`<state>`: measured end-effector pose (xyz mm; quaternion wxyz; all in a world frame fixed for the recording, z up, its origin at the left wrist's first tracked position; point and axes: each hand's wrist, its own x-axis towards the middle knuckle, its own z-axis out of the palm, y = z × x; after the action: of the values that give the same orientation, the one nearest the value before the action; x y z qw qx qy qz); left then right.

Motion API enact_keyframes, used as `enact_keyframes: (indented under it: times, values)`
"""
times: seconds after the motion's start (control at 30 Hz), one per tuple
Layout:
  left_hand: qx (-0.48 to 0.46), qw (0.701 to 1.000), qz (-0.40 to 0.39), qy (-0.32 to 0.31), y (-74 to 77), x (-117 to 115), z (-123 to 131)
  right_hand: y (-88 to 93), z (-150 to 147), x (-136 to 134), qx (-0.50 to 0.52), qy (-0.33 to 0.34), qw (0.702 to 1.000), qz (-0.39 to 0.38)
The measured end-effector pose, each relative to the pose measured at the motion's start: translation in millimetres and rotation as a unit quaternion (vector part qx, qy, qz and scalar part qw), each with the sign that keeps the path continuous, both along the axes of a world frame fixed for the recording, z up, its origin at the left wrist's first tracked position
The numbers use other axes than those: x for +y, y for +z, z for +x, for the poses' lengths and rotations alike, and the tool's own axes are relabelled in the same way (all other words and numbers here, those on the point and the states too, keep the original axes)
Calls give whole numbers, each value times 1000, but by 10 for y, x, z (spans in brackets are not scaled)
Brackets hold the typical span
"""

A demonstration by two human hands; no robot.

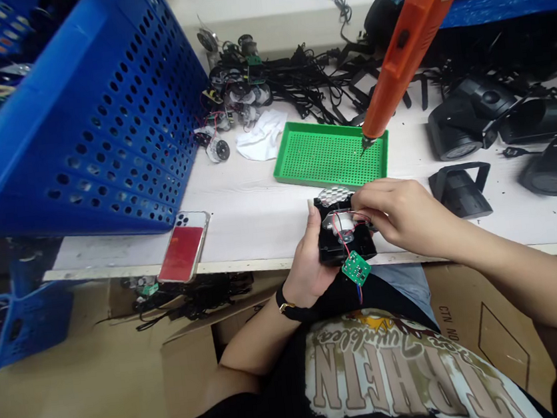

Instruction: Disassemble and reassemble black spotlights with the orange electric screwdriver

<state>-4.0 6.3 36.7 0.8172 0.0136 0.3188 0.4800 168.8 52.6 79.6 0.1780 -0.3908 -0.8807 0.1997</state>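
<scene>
My left hand (309,259) grips the side of a black plastic lamp housing (331,254) at the table's front edge, thumb up along its rim. Inside the housing sit a white and metal motor part (343,223) and red and black wires. A round faceted lens (333,195) shows at its far end. From the near side a small green circuit board (356,268) hangs on its wires. My right hand (392,208) is closed at the housing's right side, fingers pinched by the red wires; exactly what lies between the fingertips is partly hidden.
An orange electric screwdriver (401,47) hangs over a green perforated tray (327,153). A large blue basket (111,114) stands left, with a phone (185,246) near the edge. Black lamp bodies (473,113) lie right; cables (304,78) and motors (240,99) lie behind.
</scene>
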Motion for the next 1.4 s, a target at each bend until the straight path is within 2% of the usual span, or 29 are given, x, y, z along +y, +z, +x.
enact_keyframes:
  times: [0.47, 0.83, 1.03, 1.4]
  values:
    - [-4, 999, 35, 0, -41, 1, 7, -55, 8, -43, 10, 4, 999, 47]
    - [-13, 1000, -7, 2, -51, -17, 29, -61, -8, -57, -2, -8, 999, 33]
    - [-9, 1000, 1, 6, -38, -10, 35, -50, -6, -47, -10, 4, 999, 44]
    - [-14, 1000, 23, -6, -134, -38, 23, -24, -5, -72, -28, 21, 997, 73]
